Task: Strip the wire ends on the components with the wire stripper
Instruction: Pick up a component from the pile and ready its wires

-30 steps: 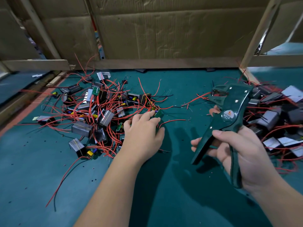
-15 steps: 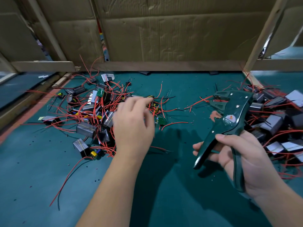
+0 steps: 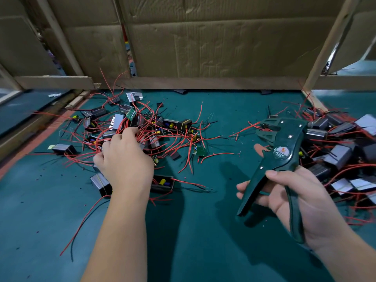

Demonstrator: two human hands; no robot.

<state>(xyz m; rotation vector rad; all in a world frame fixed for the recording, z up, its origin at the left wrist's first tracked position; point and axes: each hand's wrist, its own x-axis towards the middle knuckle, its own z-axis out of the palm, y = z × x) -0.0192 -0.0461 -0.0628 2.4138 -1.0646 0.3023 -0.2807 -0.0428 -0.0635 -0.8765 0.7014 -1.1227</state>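
Currently, the wire stripper point(image 3: 281, 151) is held in the right hand point(image 3: 295, 196), whose fingers and thumb wrap the two spread handles. Its long axis runs from the handles, nearest the person, up and away to the head, whose mouth faces left.

Left of the wire stripper, across a strip of bare green mat point(image 3: 203, 231), lies the left heap of components point(image 3: 120, 123), tangled in red wires. The left hand point(image 3: 124, 161) rests on this heap, fingers curled down into the wires. Whether they pinch a wire or a component cannot be told.

The left hand is the nearer one to the components, so the judgement is that it selects and presents, and the right hand cuts. One small green board point(image 3: 200, 151) lies between the heap and the wire stripper, and its red wire runs rightward, the end toward the head.

Just right of the wire stripper, a second heap point(image 3: 341, 155) crowds the head, so room on that side is limited. Beyond it, a wooden rail point(image 3: 203, 83) and a cardboard wall point(image 3: 213, 47) close the far edge. The free room is the mat on the left and toward the person.
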